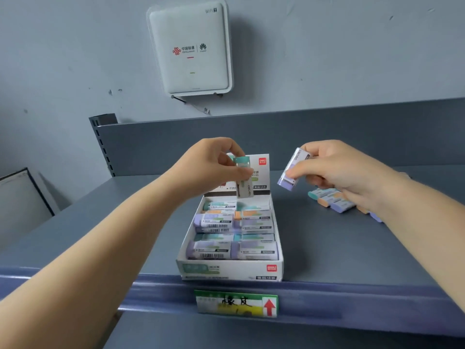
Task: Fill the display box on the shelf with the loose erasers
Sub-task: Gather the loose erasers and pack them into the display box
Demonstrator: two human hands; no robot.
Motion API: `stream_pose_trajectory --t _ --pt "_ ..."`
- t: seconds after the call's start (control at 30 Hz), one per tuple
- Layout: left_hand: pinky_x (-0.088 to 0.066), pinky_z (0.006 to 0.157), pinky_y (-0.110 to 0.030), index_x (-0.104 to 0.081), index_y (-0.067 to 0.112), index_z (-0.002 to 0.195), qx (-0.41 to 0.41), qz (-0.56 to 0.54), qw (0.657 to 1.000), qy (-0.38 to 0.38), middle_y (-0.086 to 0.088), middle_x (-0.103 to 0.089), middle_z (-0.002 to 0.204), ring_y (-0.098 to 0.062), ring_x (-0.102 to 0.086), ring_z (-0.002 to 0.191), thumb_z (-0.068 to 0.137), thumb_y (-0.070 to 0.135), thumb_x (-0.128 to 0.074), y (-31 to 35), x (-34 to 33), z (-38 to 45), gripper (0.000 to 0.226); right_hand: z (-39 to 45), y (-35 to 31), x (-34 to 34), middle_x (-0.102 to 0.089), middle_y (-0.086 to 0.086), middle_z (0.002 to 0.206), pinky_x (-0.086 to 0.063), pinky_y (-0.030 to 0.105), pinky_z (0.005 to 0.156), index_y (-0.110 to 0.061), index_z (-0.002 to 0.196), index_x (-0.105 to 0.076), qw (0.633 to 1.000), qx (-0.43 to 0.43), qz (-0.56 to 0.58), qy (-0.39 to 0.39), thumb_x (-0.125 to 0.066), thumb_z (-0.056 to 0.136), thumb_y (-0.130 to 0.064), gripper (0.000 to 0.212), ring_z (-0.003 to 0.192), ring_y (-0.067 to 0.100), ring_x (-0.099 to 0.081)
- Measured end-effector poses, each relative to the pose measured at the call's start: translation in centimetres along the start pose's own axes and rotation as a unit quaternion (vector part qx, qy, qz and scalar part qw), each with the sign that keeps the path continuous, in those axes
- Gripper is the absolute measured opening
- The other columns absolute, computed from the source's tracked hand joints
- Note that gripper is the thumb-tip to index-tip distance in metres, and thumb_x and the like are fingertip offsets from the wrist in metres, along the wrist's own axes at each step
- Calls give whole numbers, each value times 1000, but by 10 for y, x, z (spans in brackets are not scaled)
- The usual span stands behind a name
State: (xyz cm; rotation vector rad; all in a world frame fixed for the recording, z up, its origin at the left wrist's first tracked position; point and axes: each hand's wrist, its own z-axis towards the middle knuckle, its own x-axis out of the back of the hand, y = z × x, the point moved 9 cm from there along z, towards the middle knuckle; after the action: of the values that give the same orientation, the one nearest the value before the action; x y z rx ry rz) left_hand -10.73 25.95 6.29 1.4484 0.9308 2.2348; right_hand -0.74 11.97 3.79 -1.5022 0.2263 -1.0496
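A white cardboard display box stands open on the grey shelf, holding several sleeved erasers laid flat in rows. Its back flap stands upright. My left hand pinches a green-ended eraser upright, just above the box's back end. My right hand holds a purple-ended eraser tilted in the air, to the right of the flap. Several loose erasers in green, orange and purple lie on the shelf to the right of the box, partly hidden under my right wrist.
A price label with a red arrow sits in the shelf's front rail below the box. Behind the shelf rises a grey back panel. A white router hangs on the wall above. A framed board leans at the far left.
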Motion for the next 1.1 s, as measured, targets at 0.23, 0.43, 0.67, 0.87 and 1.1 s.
stream_pose_trajectory --t 0.23,0.43,0.67,0.87,1.1 --pt "-47 46 -16 -50 21 67 -17 -16 1000 -11 7 -70 69 1 -62 47 71 30 -76 -11 -15 4 28 -8 11 -6 -34 5 54 -19 31 54 -14 66 -59 998 -26 40 41 -74 62 -14 15 56 27 -20" --pt "-53 58 -23 -54 25 71 -32 -18 999 12 15 -66 58 -1 -67 61 72 29 -75 -20 -20 4 21 -13 22 -12 -44 -5 50 -25 15 39 -17 68 -57 995 -20 69 69 -69 72 -5 17 45 10 -32" --pt "-53 60 -24 -59 29 71 -21 65 996 58 12 -65 73 -7 -64 70 69 37 -76 -28 -23 5 19 -19 6 -25 -53 -12 40 -29 7 38 -14 68 -57 996 18 74 36 -74 67 -13 16 37 0 -40" --pt "-44 52 -20 -72 23 86 -17 77 994 70 9 -66 75 -4 -54 59 68 38 -77 -34 -22 7 24 -34 4 -26 -65 -3 57 -35 31 68 -18 67 -61 995 39 72 59 -84 43 -32 35 64 14 -51" --pt "-44 52 -22 -68 30 74 -28 106 992 70 11 -66 70 -5 -58 58 67 37 -77 -35 -19 6 14 -33 6 -38 -69 -4 59 -39 34 67 -22 68 -61 996 44 59 49 -82 49 -37 33 64 13 -55"
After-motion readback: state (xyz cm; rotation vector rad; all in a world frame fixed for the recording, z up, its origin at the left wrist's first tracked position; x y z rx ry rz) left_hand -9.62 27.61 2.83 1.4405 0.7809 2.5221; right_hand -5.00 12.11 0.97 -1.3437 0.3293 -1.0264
